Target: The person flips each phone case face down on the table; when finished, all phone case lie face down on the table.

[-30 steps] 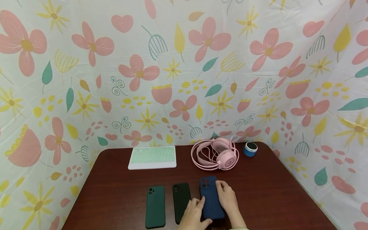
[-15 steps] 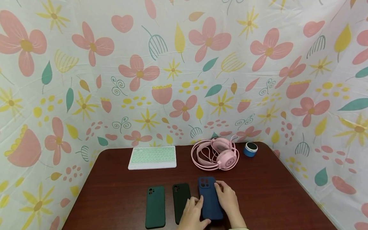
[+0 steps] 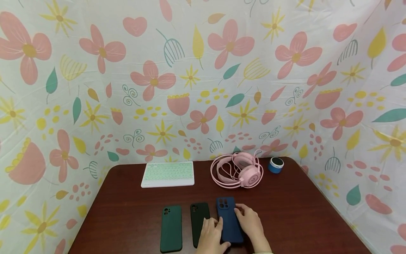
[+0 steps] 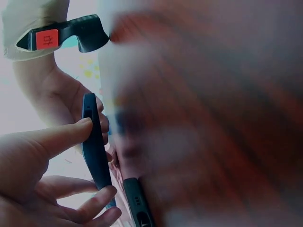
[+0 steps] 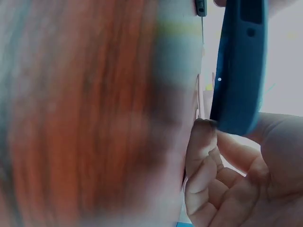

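A dark blue phone case (image 3: 230, 225) stands out at the front of the table, its camera cutouts at the far end. My left hand (image 3: 211, 235) pinches its left side and near edge between fingers and thumb; the left wrist view shows this thumb (image 4: 71, 136) against the case. On the other long side, my right hand (image 3: 251, 222) grips the edge with fingertips and thumb. Both wrist views show the case (image 5: 241, 75) slightly off the tabletop. Left of it lie a black phone case (image 3: 199, 220), partly covered by my left hand, and a green phone case (image 3: 171, 229).
Farther back on the brown table (image 3: 127, 204) are a white keyboard with green keys (image 3: 168, 174), pink headphones (image 3: 238, 171) with their cable, and a small blue speaker (image 3: 276, 165). A flowered cloth (image 3: 203, 88) hangs behind and along the sides.
The blue phone case has shifted a little left and toward me, closer to the black one. Both hands have moved with it, keeping their hold. The other things have stayed put.
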The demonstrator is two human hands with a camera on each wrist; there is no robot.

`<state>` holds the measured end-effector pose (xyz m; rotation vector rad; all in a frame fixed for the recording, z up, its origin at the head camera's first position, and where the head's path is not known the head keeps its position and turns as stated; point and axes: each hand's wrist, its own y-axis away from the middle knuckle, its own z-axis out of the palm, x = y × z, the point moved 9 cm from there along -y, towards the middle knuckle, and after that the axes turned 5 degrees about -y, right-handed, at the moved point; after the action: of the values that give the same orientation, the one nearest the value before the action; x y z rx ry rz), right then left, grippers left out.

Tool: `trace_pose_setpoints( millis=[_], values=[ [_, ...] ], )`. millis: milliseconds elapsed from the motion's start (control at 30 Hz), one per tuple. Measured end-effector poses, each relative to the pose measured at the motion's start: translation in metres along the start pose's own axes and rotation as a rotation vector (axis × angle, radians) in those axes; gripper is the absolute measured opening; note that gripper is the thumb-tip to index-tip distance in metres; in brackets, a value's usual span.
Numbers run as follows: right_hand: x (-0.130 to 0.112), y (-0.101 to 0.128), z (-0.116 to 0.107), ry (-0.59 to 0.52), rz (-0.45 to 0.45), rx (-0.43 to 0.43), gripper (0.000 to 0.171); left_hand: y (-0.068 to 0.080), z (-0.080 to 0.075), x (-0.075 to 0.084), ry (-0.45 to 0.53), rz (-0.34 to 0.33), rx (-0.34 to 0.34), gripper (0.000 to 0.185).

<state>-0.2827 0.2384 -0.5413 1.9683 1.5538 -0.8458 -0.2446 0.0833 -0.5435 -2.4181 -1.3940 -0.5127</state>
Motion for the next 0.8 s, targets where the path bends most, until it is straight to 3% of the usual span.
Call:
trace_pose_setpoints(
  millis=[800],
  values=[
    [0.0032, 0.0043, 0.0031, 0.038, 0.040, -0.078, 0.031, -0.0010, 0.0082, -0.0021, -0.058, 0.009, -0.079, 0.065]
  ],
)
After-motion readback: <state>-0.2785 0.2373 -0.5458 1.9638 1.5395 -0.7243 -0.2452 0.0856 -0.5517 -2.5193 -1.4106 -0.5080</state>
